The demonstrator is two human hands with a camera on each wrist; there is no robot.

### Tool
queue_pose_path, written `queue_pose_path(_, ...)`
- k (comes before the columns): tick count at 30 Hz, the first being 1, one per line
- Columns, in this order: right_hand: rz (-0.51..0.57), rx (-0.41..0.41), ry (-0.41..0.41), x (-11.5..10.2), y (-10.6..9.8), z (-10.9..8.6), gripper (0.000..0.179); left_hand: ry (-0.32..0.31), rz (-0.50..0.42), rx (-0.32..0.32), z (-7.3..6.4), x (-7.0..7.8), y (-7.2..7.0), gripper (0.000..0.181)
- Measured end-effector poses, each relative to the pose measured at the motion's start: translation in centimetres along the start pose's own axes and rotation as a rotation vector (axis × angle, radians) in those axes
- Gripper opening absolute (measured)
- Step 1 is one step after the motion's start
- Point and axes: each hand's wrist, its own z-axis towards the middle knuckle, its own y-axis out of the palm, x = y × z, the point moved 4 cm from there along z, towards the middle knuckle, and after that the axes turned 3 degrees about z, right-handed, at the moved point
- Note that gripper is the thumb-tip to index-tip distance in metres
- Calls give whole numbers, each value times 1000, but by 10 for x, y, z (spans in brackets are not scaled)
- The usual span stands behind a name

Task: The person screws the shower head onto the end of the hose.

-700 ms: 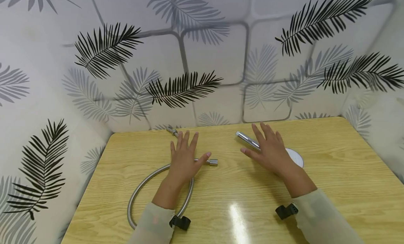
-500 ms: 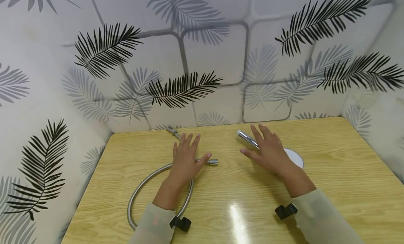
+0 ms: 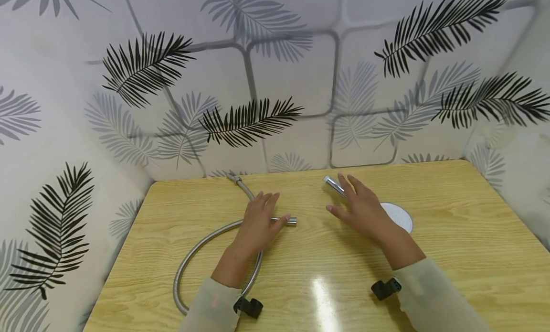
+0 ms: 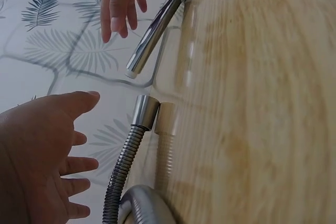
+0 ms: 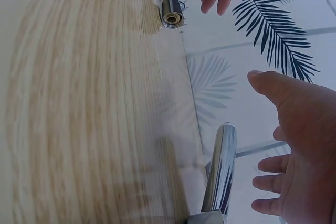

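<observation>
A coiled metal shower hose (image 3: pixel 177 274) lies on the left half of the wooden table. My left hand (image 3: pixel 258 227) hovers over its upper curve, fingers loosely extended, the thumb near the hose's end fitting (image 3: pixel 292 221). In the left wrist view that fitting (image 4: pixel 145 111) stands apart from the thumb. To the right lies a chrome hand shower (image 3: pixel 398 218) with a round pale face. Above its handle (image 5: pixel 223 166) my right hand (image 3: pixel 365 212) hovers with spread fingers, hiding the handle's middle. Neither hand grips anything.
The light wooden table (image 3: pixel 322 265) ends at a wall (image 3: pixel 292 141) papered with leaf patterns. The hose's other end fitting (image 3: pixel 233 178) lies by the table's back edge. Black wrist cameras (image 3: pixel 248 307) sit at both sleeves.
My left hand has shifted right and closer to the hose fitting, its fingers bending down. My right hand has moved slightly left, uncovering more of the shower's face. Hose and hand shower stay put.
</observation>
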Motion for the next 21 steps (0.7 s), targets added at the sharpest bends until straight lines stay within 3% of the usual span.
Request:
queue_pose_path(10, -2, -2, -1, 0, 3, 4, 87, -22, -44, -60, -1, 3, 8, 62)
queue_pose_path(17, 7, -35, 27, 7, 10, 4, 88, 19, -64, -84, -3, 8, 8, 54)
queue_pose_path(21, 28, -53, 46, 10, 13, 4, 89, 11, -58, -106, -4, 9, 10, 52)
